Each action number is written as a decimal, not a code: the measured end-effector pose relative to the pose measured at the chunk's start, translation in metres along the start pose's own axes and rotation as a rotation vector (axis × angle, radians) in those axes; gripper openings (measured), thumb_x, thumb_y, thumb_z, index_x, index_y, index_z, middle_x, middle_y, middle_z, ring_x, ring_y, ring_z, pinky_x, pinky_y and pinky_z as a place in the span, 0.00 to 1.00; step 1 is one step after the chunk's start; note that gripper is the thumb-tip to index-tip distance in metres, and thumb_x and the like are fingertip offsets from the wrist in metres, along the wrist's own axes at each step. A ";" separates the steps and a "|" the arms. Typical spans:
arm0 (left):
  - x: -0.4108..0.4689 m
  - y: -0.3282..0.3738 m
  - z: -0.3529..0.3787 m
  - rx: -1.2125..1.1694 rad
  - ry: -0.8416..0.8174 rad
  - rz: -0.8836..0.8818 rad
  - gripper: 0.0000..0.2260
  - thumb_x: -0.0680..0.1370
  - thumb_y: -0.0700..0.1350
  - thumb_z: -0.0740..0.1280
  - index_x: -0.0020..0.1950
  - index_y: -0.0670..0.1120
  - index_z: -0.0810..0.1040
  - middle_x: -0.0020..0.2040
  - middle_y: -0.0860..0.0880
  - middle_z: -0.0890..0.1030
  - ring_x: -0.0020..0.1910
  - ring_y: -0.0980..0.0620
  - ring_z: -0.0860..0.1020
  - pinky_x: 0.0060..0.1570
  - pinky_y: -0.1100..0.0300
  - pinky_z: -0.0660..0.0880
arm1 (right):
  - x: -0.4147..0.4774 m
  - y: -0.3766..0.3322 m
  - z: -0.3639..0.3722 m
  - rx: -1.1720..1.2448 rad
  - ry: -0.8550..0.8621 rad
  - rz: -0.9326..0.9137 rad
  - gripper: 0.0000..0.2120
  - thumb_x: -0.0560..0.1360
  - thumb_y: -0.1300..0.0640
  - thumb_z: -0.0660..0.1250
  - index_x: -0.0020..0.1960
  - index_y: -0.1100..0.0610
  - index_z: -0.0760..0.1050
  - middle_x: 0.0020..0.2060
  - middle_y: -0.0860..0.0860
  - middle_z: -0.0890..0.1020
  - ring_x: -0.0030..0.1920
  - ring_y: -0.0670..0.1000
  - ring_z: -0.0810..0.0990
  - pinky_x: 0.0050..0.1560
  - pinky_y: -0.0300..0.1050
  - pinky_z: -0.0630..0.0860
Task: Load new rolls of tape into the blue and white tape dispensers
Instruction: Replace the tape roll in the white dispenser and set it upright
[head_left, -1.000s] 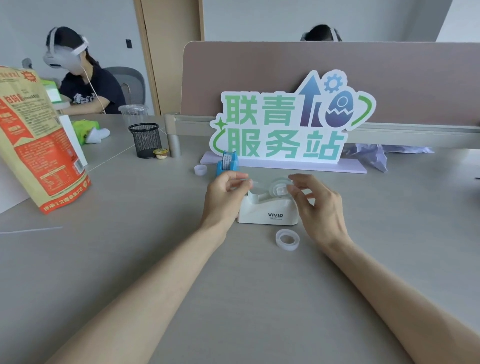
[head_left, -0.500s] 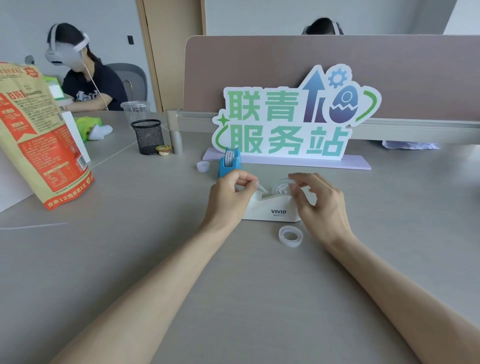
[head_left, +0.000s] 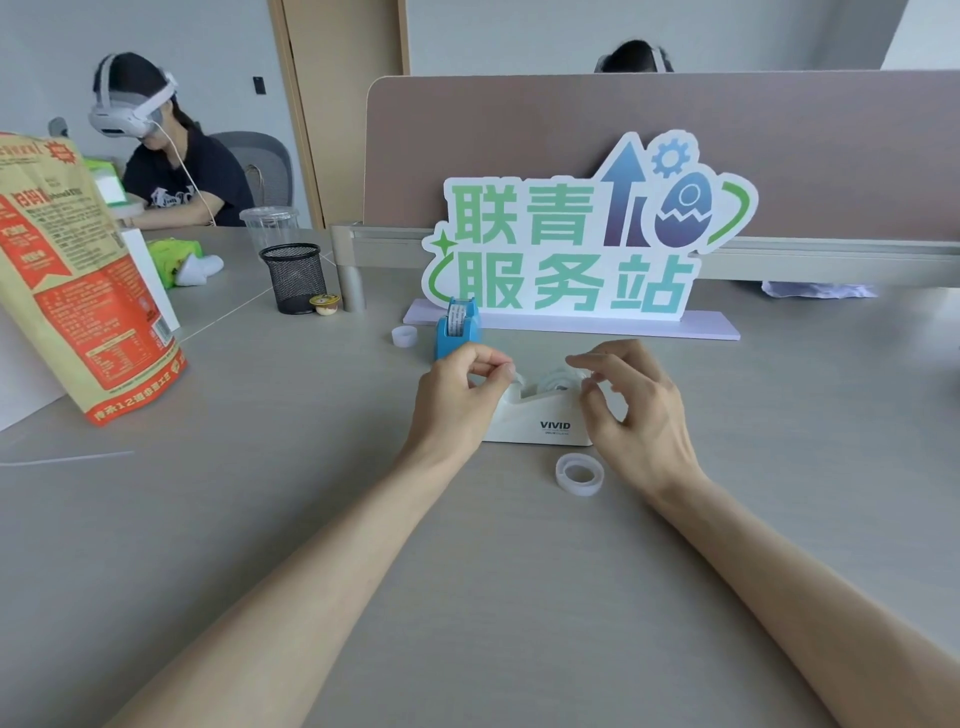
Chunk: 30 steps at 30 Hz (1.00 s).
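Both hands are working at the white tape dispenser (head_left: 535, 415) on the desk (head_left: 311, 519).

The left hand (head_left: 457, 400) is pinching thumb and forefinger together at the dispenser's cutter end, seemingly on a tape end too faint to make out. The right hand (head_left: 631, 410) is hovering at the other end, fingers loosely curled and apart, gripping nothing. A clear tape roll (head_left: 579, 474) is lying just in front; the blue dispenser (head_left: 456, 330) is standing behind.

The white tape dispenser (head_left: 540, 415) looks like smooth, slightly glossy plastic — so does the blue tape dispenser (head_left: 456, 335). The loose tape roll (head_left: 579, 473) is translucent film. The desk (head_left: 260, 519) is matt grey laminate; the pen cup (head_left: 295, 278) — black wire mesh.
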<state>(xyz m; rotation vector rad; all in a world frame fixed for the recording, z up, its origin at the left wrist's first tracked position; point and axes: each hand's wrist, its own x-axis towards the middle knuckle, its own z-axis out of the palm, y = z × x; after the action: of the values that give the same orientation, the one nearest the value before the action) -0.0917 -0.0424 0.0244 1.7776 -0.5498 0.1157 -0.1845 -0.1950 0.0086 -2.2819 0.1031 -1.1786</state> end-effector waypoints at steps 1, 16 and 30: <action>0.000 0.000 0.000 -0.004 0.002 -0.002 0.02 0.75 0.46 0.69 0.45 0.50 0.81 0.46 0.53 0.83 0.46 0.52 0.80 0.44 0.64 0.72 | 0.000 0.000 0.000 -0.004 -0.006 -0.002 0.13 0.73 0.59 0.62 0.53 0.54 0.82 0.51 0.48 0.78 0.45 0.47 0.78 0.45 0.48 0.77; 0.001 -0.001 -0.001 -0.006 0.010 -0.013 0.02 0.75 0.45 0.69 0.44 0.52 0.81 0.47 0.54 0.83 0.47 0.51 0.80 0.48 0.59 0.74 | 0.001 0.003 0.003 0.002 -0.087 0.020 0.17 0.68 0.54 0.78 0.55 0.54 0.82 0.44 0.50 0.78 0.43 0.36 0.75 0.45 0.27 0.70; 0.002 0.005 -0.005 -0.262 0.068 -0.238 0.04 0.75 0.41 0.69 0.50 0.47 0.80 0.44 0.51 0.83 0.29 0.72 0.74 0.35 0.61 0.67 | 0.004 0.006 0.001 0.000 -0.135 0.035 0.25 0.69 0.50 0.76 0.64 0.47 0.74 0.55 0.44 0.74 0.47 0.37 0.73 0.46 0.22 0.67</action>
<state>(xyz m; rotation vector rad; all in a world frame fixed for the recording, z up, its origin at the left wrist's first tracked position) -0.0908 -0.0394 0.0308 1.5634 -0.2868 -0.0589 -0.1805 -0.2004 0.0080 -2.3429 0.0909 -1.0040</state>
